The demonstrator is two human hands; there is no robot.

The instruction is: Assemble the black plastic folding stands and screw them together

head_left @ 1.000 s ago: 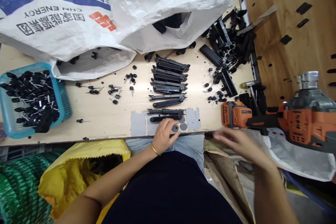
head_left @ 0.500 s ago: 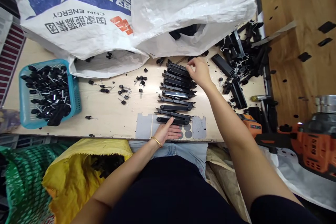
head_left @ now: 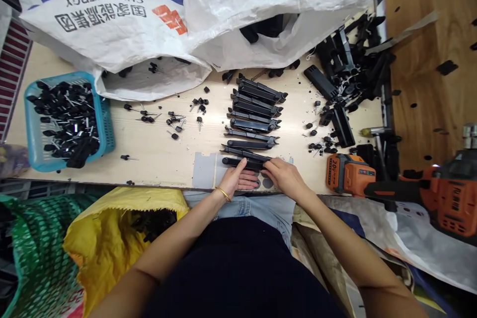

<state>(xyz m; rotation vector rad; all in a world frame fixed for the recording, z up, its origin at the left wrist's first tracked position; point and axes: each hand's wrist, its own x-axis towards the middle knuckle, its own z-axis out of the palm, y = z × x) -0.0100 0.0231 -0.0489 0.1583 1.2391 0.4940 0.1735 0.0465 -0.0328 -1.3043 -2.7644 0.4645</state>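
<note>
A row of long black plastic handle parts (head_left: 255,109) lies across the middle of the light wooden bench (head_left: 156,149). The nearest black part (head_left: 242,161) sits at the front edge. My left hand (head_left: 236,181) rests its fingers flat along that part's left end. My right hand (head_left: 285,176) is curled at its right end, fingertips pinching on the part. Small black screws (head_left: 173,121) are scattered left of the row.
A blue basket (head_left: 106,131) full of black screws stands at the left. A big white woven sack (head_left: 208,5) lies at the back. A heap of black parts (head_left: 346,74) is at the right, with an orange cordless driver (head_left: 410,186) below it. A yellow bag (head_left: 112,228) sits under the bench.
My right hand has come back from the far end of the row to the nearest part at the front edge. My left hand has stayed on that part.
</note>
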